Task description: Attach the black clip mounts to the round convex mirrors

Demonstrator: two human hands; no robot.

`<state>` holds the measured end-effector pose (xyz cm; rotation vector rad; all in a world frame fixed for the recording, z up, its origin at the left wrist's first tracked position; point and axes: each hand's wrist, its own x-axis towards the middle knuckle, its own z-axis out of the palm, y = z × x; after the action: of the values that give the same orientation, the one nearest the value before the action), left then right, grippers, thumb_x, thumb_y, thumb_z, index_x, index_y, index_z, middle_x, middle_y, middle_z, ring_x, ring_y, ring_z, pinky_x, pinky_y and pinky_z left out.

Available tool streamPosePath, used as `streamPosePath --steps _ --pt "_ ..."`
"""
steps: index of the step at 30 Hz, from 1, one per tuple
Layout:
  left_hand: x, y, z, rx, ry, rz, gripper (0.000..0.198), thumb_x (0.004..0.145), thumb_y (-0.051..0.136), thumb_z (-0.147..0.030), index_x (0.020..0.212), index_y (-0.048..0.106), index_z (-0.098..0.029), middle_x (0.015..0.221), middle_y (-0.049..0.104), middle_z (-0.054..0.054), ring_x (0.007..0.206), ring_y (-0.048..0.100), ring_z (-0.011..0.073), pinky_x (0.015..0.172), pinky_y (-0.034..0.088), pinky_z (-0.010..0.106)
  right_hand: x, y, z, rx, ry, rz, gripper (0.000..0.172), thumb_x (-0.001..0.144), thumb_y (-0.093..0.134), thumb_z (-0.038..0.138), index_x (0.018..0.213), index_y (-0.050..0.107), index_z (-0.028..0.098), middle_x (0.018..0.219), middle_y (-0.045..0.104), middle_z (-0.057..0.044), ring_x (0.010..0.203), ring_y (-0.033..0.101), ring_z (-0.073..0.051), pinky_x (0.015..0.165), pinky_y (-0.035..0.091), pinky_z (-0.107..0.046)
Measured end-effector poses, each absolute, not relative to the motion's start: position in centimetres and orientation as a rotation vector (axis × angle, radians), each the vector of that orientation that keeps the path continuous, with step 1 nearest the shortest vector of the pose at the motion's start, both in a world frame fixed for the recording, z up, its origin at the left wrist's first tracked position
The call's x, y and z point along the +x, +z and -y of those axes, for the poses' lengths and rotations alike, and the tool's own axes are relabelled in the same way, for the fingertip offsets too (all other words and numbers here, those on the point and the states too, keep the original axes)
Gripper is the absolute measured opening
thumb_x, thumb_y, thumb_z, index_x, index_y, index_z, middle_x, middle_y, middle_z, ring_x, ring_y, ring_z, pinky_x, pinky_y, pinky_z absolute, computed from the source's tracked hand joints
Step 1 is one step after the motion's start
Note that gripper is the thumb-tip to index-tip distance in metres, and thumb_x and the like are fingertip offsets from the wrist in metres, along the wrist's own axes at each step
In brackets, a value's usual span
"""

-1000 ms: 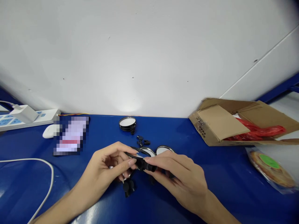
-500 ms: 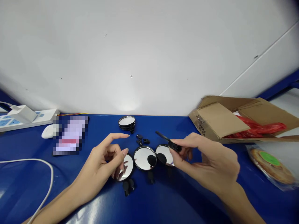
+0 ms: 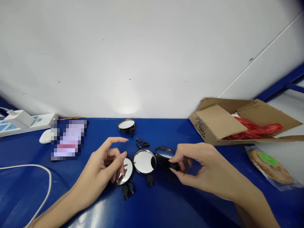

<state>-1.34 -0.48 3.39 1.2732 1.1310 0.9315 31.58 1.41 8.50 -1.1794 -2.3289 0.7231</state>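
Observation:
My right hand (image 3: 199, 164) pinches the black clamp (image 3: 175, 166) of a round black-rimmed mirror (image 3: 164, 153) between thumb and fingertips. That mirror is tilted low at the right end of a row; what lies beneath it is mostly hidden. In the middle of the row a second round mirror (image 3: 144, 161) lies face up, its black clamp (image 3: 150, 180) towards me. My left hand (image 3: 106, 161) hovers at or touches the left mirror (image 3: 128, 171), index finger stretched out and thumb apart, gripping nothing. Two black clamp ends (image 3: 128, 190) show below that mirror.
Several small black clamp parts (image 3: 140, 143) lie behind the row, near a stack of mirrors (image 3: 126, 126). A cardboard box (image 3: 218, 122) and a wrapped round item (image 3: 270, 164) are at right. Leftward are a phone (image 3: 68, 139), white case (image 3: 46, 136), power strip (image 3: 45, 122) and cable (image 3: 50, 180).
My right hand has lowered the held mirror and turned it from nearly edge-on to show its face. My left hand keeps its pose. The whole view has shifted slightly.

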Motion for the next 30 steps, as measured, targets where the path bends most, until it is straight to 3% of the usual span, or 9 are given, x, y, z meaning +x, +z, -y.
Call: streamPosePath --steps 8,22,25,27,30 --pt "-1.3 3.3 0.4 1.248 0.952 -1.139 0.053 0.11 0.072 -0.059 0.151 0.055 -0.03 0.068 0.063 -0.008 0.058 0.058 0.0172 0.055 0.057 0.03 31.5 8.7 -1.8 -1.279 0.784 2.37 0.014 0.091 0.078 0.015 0.091 0.068 0.025 0.078 0.065 0.006 0.068 0.058 -0.012 0.064 0.044 -0.024" --pt "-1.4 3.4 0.2 1.263 0.955 -1.162 0.05 0.11 0.07 -0.059 0.15 0.057 -0.032 0.075 0.065 -0.006 0.058 0.057 0.017 0.052 0.056 0.028 31.4 9.2 -1.9 -1.41 0.926 2.399 0.027 0.088 0.097 0.032 0.092 0.071 0.025 0.084 0.072 0.006 0.075 0.065 -0.015 0.069 0.046 -0.027" --pt "-1.8 3.4 0.0 1.441 0.942 -1.335 0.04 0.112 0.065 -0.06 0.14 0.065 -0.031 0.093 0.072 0.0 0.07 0.065 0.0187 0.056 0.054 0.027 31.3 9.4 -1.8 -1.382 0.93 2.398 0.029 0.087 0.098 0.034 0.091 0.071 0.026 0.083 0.071 0.006 0.074 0.065 -0.015 0.067 0.046 -0.028" --pt "-2.1 3.4 -0.2 1.646 0.95 -1.469 0.035 0.113 0.063 -0.058 0.136 0.07 -0.031 0.117 0.075 0.006 0.086 0.07 0.0223 0.061 0.054 0.028 31.3 9.4 -1.7 -1.347 0.929 2.39 0.028 0.089 0.097 0.039 0.093 0.072 0.026 0.083 0.07 0.006 0.073 0.065 -0.015 0.068 0.047 -0.028" --pt "-2.4 3.0 -0.7 1.964 0.939 -1.556 0.038 0.115 0.06 -0.052 0.147 0.067 -0.034 0.164 0.058 0.012 0.131 0.067 0.0345 0.079 0.064 0.036 31.1 9.4 -1.6 -1.295 0.911 2.367 0.025 0.097 0.089 0.046 0.097 0.073 0.026 0.082 0.07 0.005 0.072 0.064 -0.015 0.068 0.048 -0.029"
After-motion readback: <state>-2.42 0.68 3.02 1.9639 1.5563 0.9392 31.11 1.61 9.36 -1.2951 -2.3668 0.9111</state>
